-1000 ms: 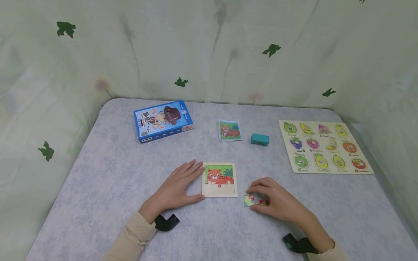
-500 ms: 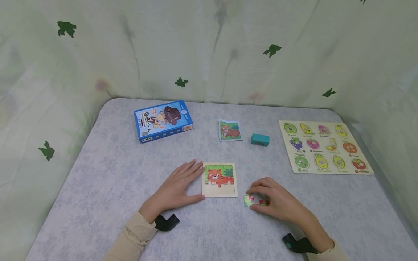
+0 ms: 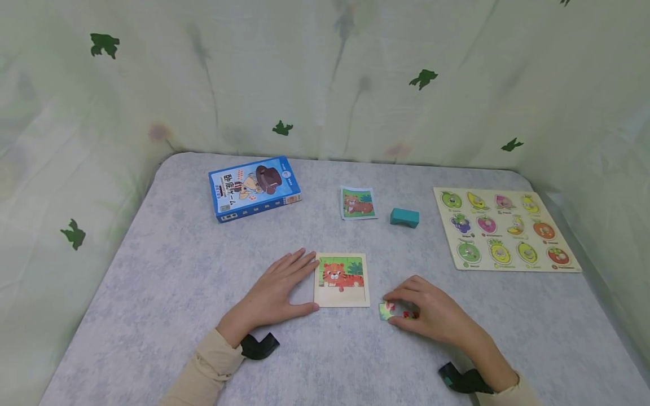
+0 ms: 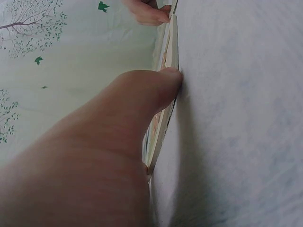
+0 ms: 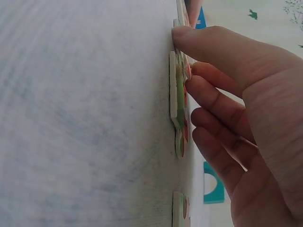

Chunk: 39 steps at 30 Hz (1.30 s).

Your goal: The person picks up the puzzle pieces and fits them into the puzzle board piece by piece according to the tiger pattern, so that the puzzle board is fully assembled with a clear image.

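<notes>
My left hand (image 3: 274, 293) lies at the left side of a small wooden puzzle board (image 3: 341, 301), fingers straight and spread. Its thumb (image 4: 163, 87) touches the edge of the board in the left wrist view. A red tiger on green fills the board's upper part; bare wood shows below. To the right, my right hand (image 3: 431, 313) pinches a green and red puzzle piece (image 3: 383, 313) between thumb and forefinger, low over the table. More red puzzle pieces (image 3: 410, 314) lie under its palm, partly hidden. A piece (image 5: 179, 94) lies flat beside the curled fingers in the right wrist view.
Behind the board lie a tiger picture card (image 3: 358, 204) and a teal block (image 3: 404, 217). A blue game box (image 3: 254, 189) stands back left. The fruit puzzle board (image 3: 508, 228) occupies the right side. A leaf-patterned curtain (image 3: 325, 84) hangs behind the table.
</notes>
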### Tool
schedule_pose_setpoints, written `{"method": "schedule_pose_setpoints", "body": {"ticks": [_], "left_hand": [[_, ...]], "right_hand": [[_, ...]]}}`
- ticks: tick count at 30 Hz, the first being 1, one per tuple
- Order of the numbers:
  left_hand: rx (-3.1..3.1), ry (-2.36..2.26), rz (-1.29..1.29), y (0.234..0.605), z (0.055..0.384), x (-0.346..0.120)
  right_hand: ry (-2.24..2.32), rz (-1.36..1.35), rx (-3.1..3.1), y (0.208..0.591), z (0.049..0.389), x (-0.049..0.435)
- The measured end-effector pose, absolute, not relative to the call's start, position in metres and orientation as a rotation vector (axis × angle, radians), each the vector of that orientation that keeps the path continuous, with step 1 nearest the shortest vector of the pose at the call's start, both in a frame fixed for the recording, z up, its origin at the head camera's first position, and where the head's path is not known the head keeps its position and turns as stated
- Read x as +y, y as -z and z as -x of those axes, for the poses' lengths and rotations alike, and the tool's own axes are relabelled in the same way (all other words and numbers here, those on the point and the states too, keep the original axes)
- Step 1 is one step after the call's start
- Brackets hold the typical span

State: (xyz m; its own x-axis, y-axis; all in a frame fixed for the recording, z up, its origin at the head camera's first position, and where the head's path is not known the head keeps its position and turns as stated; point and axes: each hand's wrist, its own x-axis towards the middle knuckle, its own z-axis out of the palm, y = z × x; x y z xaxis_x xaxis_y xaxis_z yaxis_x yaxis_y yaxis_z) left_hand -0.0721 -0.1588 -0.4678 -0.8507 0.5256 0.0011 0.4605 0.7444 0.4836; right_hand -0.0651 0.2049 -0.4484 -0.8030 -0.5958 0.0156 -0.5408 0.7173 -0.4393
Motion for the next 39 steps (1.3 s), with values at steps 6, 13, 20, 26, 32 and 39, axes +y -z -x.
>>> {"method": "schedule_pose_setpoints", "body": {"ticks": [6, 13, 20, 26, 32, 39], "left_hand": [[2.805, -0.74, -0.798, 0.468, 0.072, -0.159], [2.805, -0.74, -0.795, 0.469, 0.072, -0.159], [2.803, -0.737, -0.795, 0.47, 0.072, -0.159], [2.8, -0.748, -0.792, 0.47, 0.072, -0.16], [2.8, -0.744, -0.796, 0.47, 0.072, -0.16], [2.795, -0.743, -0.794, 0.47, 0.072, -0.16]], "right_hand": [[0.631, 0.929, 2.798, 0.446, 0.066, 0.203], [0.596, 0.926, 2.814, 0.442, 0.069, 0.199], [0.615, 0.982, 2.823, 0.439, 0.074, 0.189], [0.596, 0.977, 2.84, 0.436, 0.078, 0.179], [0.611, 1.017, 2.85, 0.432, 0.082, 0.17], [0.649, 1.089, 2.846, 0.43, 0.086, 0.159]]}}
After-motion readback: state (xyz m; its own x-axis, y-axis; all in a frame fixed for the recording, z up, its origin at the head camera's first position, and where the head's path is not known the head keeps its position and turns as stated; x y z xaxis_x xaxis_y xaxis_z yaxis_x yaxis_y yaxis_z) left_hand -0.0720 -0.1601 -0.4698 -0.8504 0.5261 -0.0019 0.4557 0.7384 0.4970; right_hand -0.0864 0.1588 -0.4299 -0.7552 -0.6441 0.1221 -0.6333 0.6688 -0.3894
